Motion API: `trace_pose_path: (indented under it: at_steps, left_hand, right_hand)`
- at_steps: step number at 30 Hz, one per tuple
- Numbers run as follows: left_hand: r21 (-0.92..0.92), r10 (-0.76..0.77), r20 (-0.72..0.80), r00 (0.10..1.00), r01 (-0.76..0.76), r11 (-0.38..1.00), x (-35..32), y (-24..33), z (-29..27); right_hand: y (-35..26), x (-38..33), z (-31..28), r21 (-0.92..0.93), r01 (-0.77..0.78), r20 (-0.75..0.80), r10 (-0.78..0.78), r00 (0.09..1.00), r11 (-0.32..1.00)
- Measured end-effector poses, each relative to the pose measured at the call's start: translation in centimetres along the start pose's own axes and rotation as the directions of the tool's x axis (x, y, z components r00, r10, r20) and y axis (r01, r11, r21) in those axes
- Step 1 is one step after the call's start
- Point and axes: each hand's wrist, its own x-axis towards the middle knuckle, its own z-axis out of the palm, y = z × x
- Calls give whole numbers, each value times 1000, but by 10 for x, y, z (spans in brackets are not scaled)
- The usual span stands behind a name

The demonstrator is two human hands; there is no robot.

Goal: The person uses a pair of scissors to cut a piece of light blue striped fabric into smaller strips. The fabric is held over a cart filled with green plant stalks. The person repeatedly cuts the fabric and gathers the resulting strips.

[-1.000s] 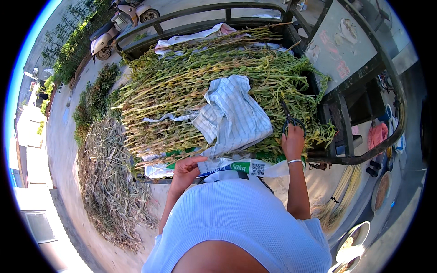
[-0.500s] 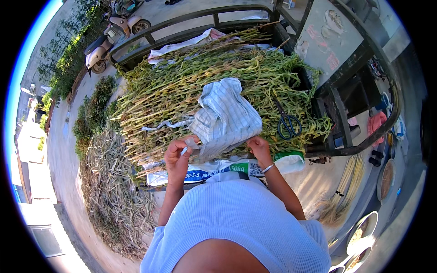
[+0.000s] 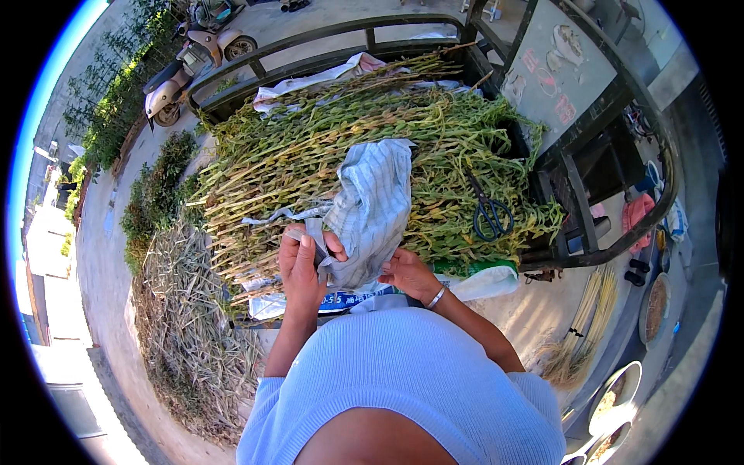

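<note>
My left forearm (image 3: 289, 341) is standing nearly upright in front of my left side, and my left hand (image 3: 301, 267) is facing away from me at the near edge of the load. My right forearm (image 3: 482, 333) is slanting inward from the lower right, and my right hand (image 3: 411, 277) is pointing leftward. A silver-coloured bracelet (image 3: 437, 297) is circling the right wrist.

The cloth (image 3: 373, 205) is lying in loose folds over the stalks (image 3: 267, 174), its near end reaching between my two hands. It is showing a thin, soft, pale blue-grey weave with darker stripes. A flat grey strip (image 3: 315, 231) is standing at its left edge, and a narrow, twisted tie (image 3: 287, 215) is trailing leftward over the stalks. The stalks are lying side by side in a cart with a dark metal rail (image 3: 314, 36); they are showing dry, straw-coloured ends on the left and green leaves on the right. A smooth white sack (image 3: 484, 284) with blue and green print is lying along the near edge. Dark scissors (image 3: 493, 218) with two large loop handles are resting on the leaves, right of the cloth and apart from both hands.

My left fingers are pinching the grey strip of the cloth, with the thumb closing against it; other fingertips are showing just right of the strip. My right fingers are bending, slightly parted, and touching the cloth's lower right edge; whether they are gripping it, I cannot tell.
</note>
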Motion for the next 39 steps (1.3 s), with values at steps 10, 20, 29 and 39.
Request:
trace_pose_path:
  at_steps: [10, 20, 29, 39]
  left_hand:
    - [42, -208, -143, 968, 216, 976, -10, -27, -51]
    - [751, -398, 245, 884, 87, 655, -43, -55, -91]
    - [892, -472, 173, 865, 66, 448, -58, -64, -100]
    - [927, -531, 319, 785, -142, 347, -87, -46, -114]
  right_hand:
    - [11, -27, 11, -92, 46, -27, -48, 998, 995]
    - [23, -18, 36, -826, 294, 316, -37, 948, 481]
    - [2, -1, 26, -861, 160, 353, 342, 871, 482]
    - [-43, 50, -8, -340, 7, -469, -176, 866, 941]
